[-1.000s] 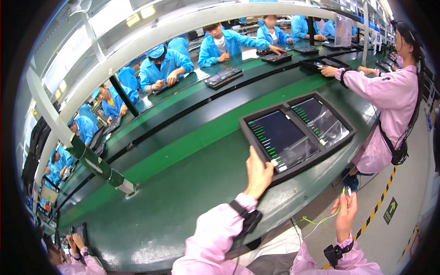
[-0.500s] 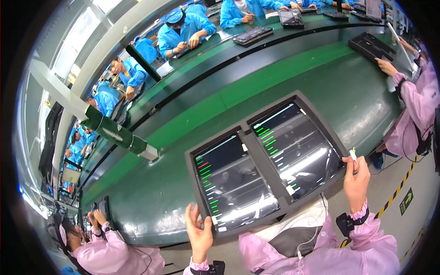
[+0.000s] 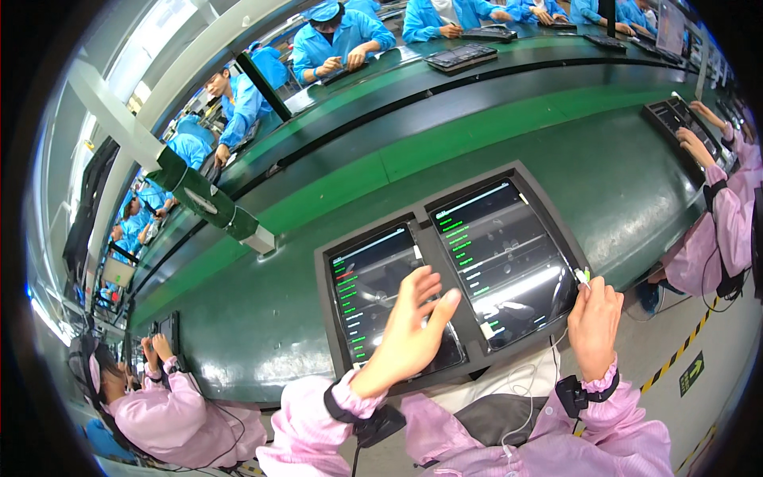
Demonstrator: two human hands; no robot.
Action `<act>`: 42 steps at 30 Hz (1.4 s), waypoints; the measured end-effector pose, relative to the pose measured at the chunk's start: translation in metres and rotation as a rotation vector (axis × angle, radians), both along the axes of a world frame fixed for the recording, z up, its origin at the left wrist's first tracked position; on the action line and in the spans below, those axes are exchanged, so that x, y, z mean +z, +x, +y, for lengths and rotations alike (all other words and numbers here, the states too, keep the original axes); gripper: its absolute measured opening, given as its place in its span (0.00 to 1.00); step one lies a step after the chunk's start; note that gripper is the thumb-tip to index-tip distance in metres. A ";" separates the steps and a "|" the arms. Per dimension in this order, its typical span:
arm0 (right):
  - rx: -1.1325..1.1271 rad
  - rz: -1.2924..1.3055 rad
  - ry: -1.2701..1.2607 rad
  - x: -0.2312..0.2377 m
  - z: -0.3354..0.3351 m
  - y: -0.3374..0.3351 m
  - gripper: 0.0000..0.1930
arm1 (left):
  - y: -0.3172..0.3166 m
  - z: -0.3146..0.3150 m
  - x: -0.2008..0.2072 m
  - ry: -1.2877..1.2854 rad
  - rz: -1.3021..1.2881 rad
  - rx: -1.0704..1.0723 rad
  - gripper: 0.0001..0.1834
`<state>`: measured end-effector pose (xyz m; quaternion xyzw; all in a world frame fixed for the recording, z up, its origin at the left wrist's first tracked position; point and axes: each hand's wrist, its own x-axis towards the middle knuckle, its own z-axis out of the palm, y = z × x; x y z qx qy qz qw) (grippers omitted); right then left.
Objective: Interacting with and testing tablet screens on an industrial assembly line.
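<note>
A dark grey tray [image 3: 433, 253] with two compartments lies on the green bench. Each compartment holds a tablet; the left tablet [image 3: 373, 274] and the right tablet [image 3: 509, 254] both show dark screens with lines of mostly green and white text. Over the lower part of the left tablet hovers my left hand [image 3: 412, 330], fingers spread, with nothing in it. At the tray's right edge, my right hand [image 3: 596, 322] pinches a small white plug [image 3: 583, 277] with a green tip, beside the right tablet. A thin white cable [image 3: 524, 381] hangs below the tray; its link to the plug is partly hidden.
A post [image 3: 199, 195] wrapped in green stands on the bench at left. Pink-sleeved co-workers handle devices at the far left and at the right, where another tray [image 3: 664, 119] lies. Across the raised strip, people in blue work on devices such as a black one [image 3: 461, 57].
My left hand has moved from the tray's left edge to over the left tablet. My right hand has shifted slightly left and down with the plug. The right co-worker's tray now holds a lit device.
</note>
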<state>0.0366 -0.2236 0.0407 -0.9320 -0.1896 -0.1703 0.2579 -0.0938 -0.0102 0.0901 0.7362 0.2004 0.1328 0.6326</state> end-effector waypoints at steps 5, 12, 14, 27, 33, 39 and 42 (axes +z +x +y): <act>0.063 0.034 0.089 -0.007 -0.003 0.007 0.05 | 0.036 -0.008 -0.014 -0.147 0.241 0.079 0.41; 0.090 0.065 0.123 -0.004 0.000 0.014 0.08 | 0.046 -0.030 -0.002 -0.303 0.292 0.055 0.51; 0.065 0.093 0.141 -0.001 0.002 0.016 0.09 | 0.049 -0.035 0.003 -0.269 0.204 0.180 0.56; -0.065 0.412 0.529 0.025 -0.019 0.023 0.13 | 0.035 -0.036 0.020 -0.535 0.098 0.146 0.45; -0.069 0.317 0.576 0.000 -0.038 0.022 0.14 | 0.019 -0.035 0.011 -0.008 0.137 -0.022 0.35; -0.091 0.286 0.699 -0.006 -0.068 0.015 0.17 | -0.005 0.018 -0.001 0.978 -0.053 -0.719 0.24; -0.072 0.329 0.783 -0.017 -0.072 0.012 0.13 | -0.007 0.019 -0.008 1.049 -0.114 -0.870 0.23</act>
